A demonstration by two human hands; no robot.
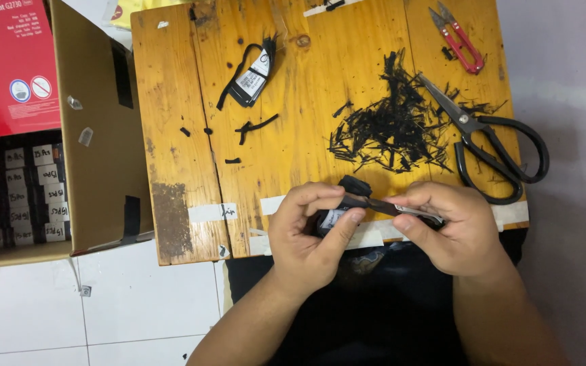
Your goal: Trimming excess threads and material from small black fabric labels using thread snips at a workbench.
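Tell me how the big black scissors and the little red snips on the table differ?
The black scissors are much larger than the red snips. The scissors have two round black finger loops; the snips have a red sprung handle with no loops. The scissors lie beside the pile of black clippings, their blade tip reaching into it, while the snips lie apart at the far corner. Both rest untouched on the wooden table with pale metal blades.

Both hands close together, left hand [310, 227] and right hand [452, 227] in pinching grip.
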